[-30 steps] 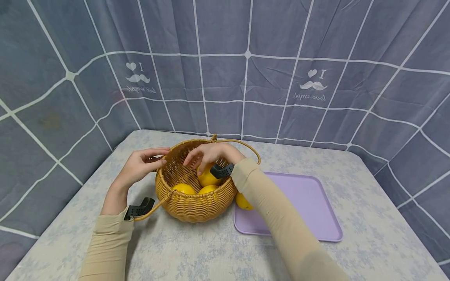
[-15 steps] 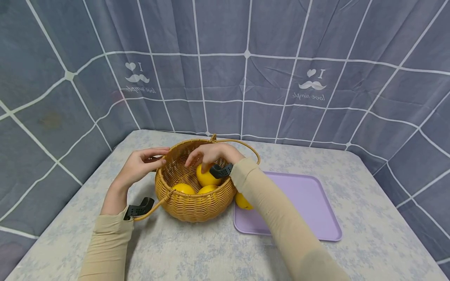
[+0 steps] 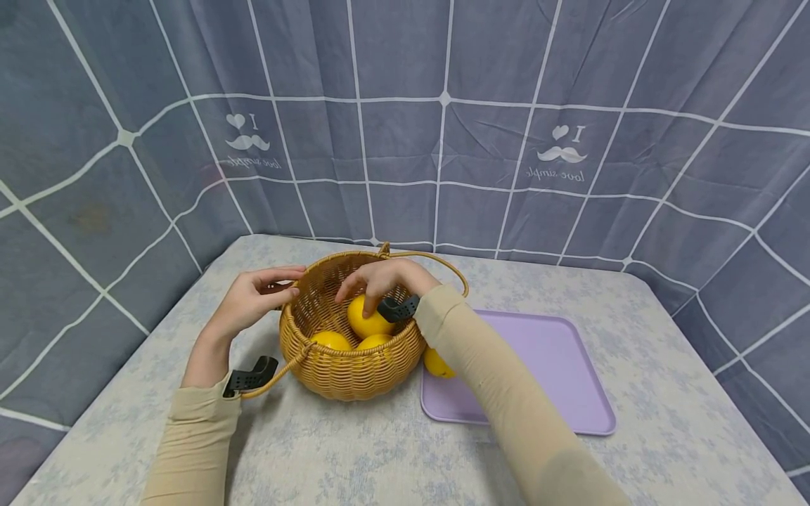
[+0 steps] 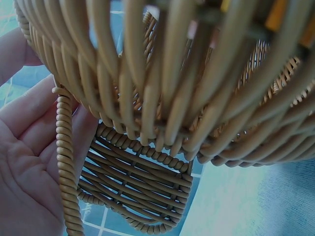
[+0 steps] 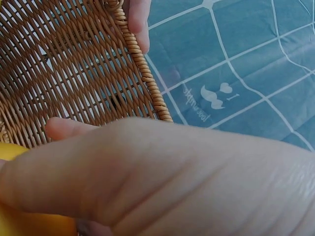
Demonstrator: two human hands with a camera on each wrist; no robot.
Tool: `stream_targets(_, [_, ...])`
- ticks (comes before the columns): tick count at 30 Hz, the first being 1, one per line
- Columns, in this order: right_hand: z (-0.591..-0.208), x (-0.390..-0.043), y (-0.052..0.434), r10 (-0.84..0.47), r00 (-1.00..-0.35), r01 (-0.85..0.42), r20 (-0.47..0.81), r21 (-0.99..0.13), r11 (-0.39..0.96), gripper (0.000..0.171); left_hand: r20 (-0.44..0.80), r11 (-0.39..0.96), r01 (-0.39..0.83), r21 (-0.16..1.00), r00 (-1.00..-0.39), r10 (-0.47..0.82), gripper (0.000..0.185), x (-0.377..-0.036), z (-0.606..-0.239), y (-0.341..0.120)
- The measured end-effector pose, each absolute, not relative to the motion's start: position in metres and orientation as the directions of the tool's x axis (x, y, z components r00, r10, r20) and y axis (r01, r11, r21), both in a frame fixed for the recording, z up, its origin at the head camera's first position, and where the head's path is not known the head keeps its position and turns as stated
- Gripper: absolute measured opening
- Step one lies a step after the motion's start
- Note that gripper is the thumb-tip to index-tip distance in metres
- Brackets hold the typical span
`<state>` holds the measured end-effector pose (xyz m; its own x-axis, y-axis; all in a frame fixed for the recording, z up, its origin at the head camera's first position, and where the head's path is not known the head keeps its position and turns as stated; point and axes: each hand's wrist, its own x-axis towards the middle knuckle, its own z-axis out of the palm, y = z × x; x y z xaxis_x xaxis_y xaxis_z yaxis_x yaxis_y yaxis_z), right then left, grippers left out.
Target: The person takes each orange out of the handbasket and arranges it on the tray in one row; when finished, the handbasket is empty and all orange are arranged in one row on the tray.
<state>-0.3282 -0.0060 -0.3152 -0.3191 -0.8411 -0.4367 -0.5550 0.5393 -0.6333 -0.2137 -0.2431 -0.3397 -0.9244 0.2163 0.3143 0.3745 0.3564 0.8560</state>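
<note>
A person's right hand (image 3: 384, 275) reaches into a wicker basket (image 3: 344, 376) on a cloth-covered table (image 3: 380, 457), its fingers curled over the top of a lemon (image 3: 365, 320) that sits just under the fingertips, clear of the two lemons beneath. From the right wrist view, the fingers (image 5: 147, 177) lie close together across the fruit, with a yellow sliver (image 5: 10, 152) showing below them; whether the thumb closes round the other side cannot be told.

The left hand (image 3: 253, 299) steadies the basket from outside, its fingertips at the rim on the side away from the right hand and the thumb against the weave. In the left wrist view the palm (image 4: 24, 167) lies open against the basket wall (image 4: 162, 73), the fingers relaxed and lightly spread, with the coiled handle (image 4: 66, 162) running across them.

Two more lemons (image 3: 330, 340) (image 3: 375, 341) rest in the basket bottom, below the right fingertips. A fourth lemon (image 3: 436, 362) lies on a lilac tray (image 3: 550, 365) just beside the basket, behind the right forearm. A grey checked curtain (image 3: 405, 126) hangs behind the table.
</note>
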Motion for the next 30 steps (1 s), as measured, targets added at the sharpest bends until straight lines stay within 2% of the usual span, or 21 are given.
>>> stream_targets(11, [-0.3155, -0.3291, -0.0039, -0.85, -0.273, -0.523, -0.45, -0.672, 0.524, 0.069, 0.303, 0.365, 0.363, 0.857, -0.929, 0.213, 0.033, -0.2135, -0.3383, -0.242])
stream_targets(20, [-0.3151, -0.3306, -0.0043, -0.838, -0.228, -0.551, -0.496, -0.643, 0.531, 0.079, 0.291, 0.362, 0.35, 0.864, -0.934, 0.207, 0.034, -0.2136, -0.3369, -0.2413])
stream_targets(25, [-0.3157, -0.3322, -0.0051, -0.824, -0.228, -0.553, -0.519, -0.627, 0.548, 0.084, 0.289, 0.365, 0.347, 0.864, -0.935, 0.204, 0.034, -0.2135, -0.3355, -0.2408])
stream_targets(30, [-0.3141, -0.3317, -0.0044, -0.816, -0.254, -0.547, -0.519, -0.619, 0.564, 0.09, 0.292, 0.368, 0.35, 0.862, -0.934, 0.205, 0.034, -0.2133, -0.3343, -0.2402])
